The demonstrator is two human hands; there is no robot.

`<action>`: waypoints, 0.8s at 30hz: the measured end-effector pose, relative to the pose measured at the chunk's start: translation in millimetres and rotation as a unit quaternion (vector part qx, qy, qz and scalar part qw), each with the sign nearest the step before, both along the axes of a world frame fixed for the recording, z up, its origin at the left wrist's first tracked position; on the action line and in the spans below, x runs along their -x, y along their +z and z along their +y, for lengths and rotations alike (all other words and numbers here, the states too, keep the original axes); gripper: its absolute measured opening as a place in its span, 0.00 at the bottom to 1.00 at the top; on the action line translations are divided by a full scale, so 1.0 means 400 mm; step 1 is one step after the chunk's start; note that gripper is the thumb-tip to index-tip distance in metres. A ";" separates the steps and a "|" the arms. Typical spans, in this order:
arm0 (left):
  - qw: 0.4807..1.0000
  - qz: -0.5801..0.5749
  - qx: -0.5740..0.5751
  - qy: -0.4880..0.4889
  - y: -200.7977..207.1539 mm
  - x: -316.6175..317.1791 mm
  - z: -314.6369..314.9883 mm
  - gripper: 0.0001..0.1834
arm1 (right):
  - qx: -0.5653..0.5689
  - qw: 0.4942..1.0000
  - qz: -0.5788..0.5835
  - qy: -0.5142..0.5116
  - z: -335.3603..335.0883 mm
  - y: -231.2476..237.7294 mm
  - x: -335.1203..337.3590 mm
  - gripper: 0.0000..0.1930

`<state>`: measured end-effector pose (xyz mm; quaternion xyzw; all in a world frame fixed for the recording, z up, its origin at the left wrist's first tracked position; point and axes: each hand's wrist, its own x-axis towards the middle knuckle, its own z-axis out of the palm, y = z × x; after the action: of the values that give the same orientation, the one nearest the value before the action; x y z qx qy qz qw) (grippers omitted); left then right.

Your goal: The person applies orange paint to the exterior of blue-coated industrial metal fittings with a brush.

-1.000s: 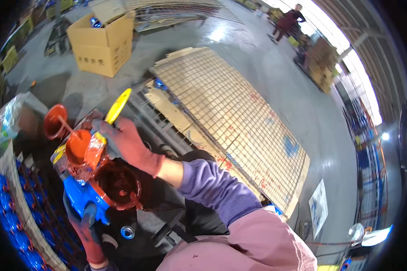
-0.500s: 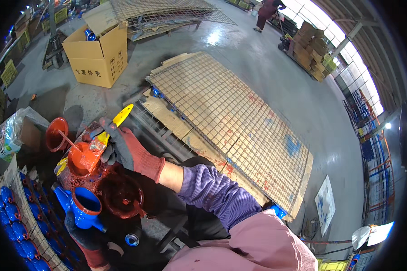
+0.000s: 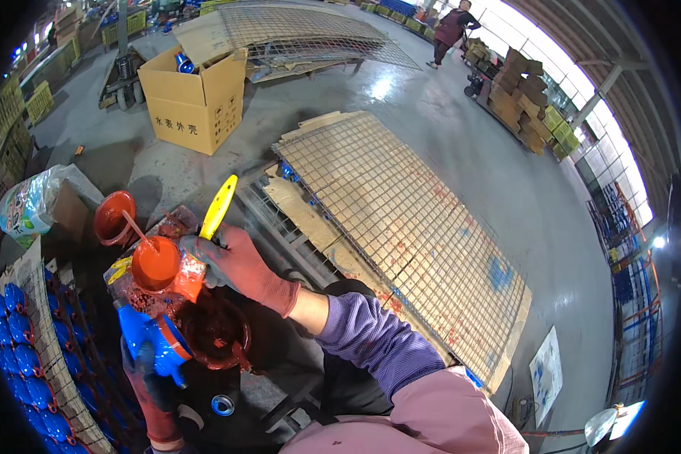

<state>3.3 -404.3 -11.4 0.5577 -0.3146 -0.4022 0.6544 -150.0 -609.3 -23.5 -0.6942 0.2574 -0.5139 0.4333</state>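
In my gloved right hand (image 3: 238, 261) is a paintbrush (image 3: 219, 206) with a yellow handle. Its bristles, coated in wet red-orange paint, are beside a cup of red paint (image 3: 156, 263). My gloved left hand (image 3: 150, 386) grips a blue metal housing (image 3: 147, 337) with pipe stubs and a round opening, tilted toward the right. Part of that hand is hidden behind the housing. Just right of the housing sits a paint-caked dark red basin (image 3: 238, 349). Another red bowl (image 3: 115, 219) with a stick stands behind the cup.
Rows of blue housings (image 3: 30, 359) stand on a mesh rack at the left. A wire-mesh table (image 3: 408, 234) covered in cardboard extends to the right. An open carton (image 3: 193, 102) is further back. A small blue ring-shaped part (image 3: 222, 405) lies below the basin. A person (image 3: 452, 32) stands far off.
My left hand has tipped the blue housing over to the right, turning its opening. The brush has moved from over the paint cup to its near right edge, closer to the housing.
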 end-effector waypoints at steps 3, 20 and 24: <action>0.992 -0.115 -0.022 0.039 -0.019 -0.012 0.025 0.34 | -0.098 0.991 0.053 0.069 0.049 0.083 -0.011 0.11; 0.832 -0.550 -0.004 -0.071 -0.044 0.058 0.008 0.44 | 0.030 0.912 0.402 0.073 0.037 0.043 -0.012 0.21; 0.813 -0.575 -0.019 -0.087 -0.052 0.055 0.008 0.43 | 0.047 0.916 0.392 0.074 0.063 0.069 -0.012 0.22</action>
<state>-18.8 -401.0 -32.3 0.6700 -0.6728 -0.0693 0.3060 -145.2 -584.2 4.1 -0.8769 0.3296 -0.1781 0.3011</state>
